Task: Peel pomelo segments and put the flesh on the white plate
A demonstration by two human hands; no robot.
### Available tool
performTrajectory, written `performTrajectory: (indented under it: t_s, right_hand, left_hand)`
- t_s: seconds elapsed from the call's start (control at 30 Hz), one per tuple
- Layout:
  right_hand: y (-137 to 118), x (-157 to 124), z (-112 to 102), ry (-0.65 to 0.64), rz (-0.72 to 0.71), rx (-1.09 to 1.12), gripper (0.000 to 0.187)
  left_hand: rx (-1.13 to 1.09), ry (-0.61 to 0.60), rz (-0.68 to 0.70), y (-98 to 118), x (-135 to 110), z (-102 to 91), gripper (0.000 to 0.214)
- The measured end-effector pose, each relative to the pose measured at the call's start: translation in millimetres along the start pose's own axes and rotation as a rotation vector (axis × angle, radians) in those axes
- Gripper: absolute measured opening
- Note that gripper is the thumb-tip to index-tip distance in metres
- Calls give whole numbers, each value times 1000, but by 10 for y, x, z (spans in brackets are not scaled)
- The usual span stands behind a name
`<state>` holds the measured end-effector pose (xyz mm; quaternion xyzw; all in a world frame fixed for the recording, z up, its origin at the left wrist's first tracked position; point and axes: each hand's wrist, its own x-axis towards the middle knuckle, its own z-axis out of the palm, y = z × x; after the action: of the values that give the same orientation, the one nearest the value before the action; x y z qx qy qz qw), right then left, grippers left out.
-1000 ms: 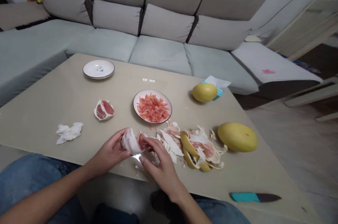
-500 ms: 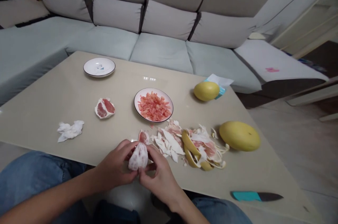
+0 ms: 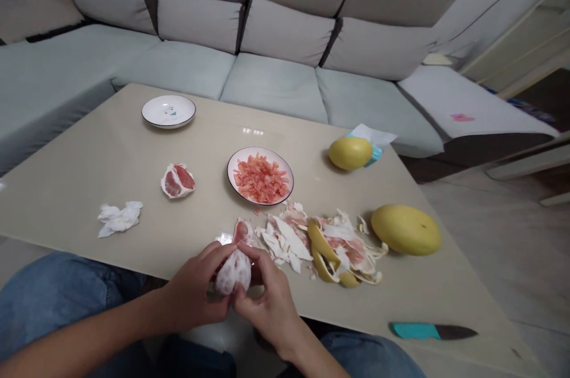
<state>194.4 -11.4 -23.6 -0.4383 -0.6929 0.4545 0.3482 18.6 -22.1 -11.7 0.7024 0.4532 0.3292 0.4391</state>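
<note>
Pomelo piece (image 3: 234, 273) held between the left hand (image 3: 200, 286) and right hand (image 3: 271, 298) at the near edge of a worktop (image 3: 98, 158).

The broad worktop offers its widest open stretch to the left and beyond; on the right, a peel heap (image 3: 287, 243) takes up room, with a plate (image 3: 241, 155) of pink pulp (image 3: 262, 181) just past it. One whole yellow pomelo (image 3: 406, 229) sits near the right edge; a knife (image 3: 416, 331) lies close to the near edge. Both hands are partly closed, fingers curled round the whitish piece.
</note>
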Motion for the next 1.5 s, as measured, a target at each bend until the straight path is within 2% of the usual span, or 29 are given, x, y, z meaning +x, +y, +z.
performTrajectory:
  t_s: [0.07,0.13,0.33,0.47,0.67,0.83,1.17,1.5]
  right_hand:
    - [-33,20,-28,1,30,4,43]
    - [-77,48,-68,-8,74,17,39]
    - [-168,68,-135,-117,173,68,61]
    - [-163,27,-46,-62,201,63,67]
    - [-127,-10,48,37,135,53,64]
    - [-88,-29,55,72,100,34,59]
    - [-91,-22,51,77,119,41,54]
    - [-109,-14,-6,26,107,67,51]
  left_hand:
    - [-46,-3,-7,-15,-15,26,77]
    - [-75,1,-21,-31,-25,41,77]
    - [-77,12,-57,-43,-4,24,70]
    - [-13,51,-25,-75,-4,52,66]
    - [172,113,111,-145,-27,120,68]
    - [236,169,187,-156,-1,156,64]
    - [253,205,204,-259,-7,201,58]
    - [56,165,139,-130,3,117,55]
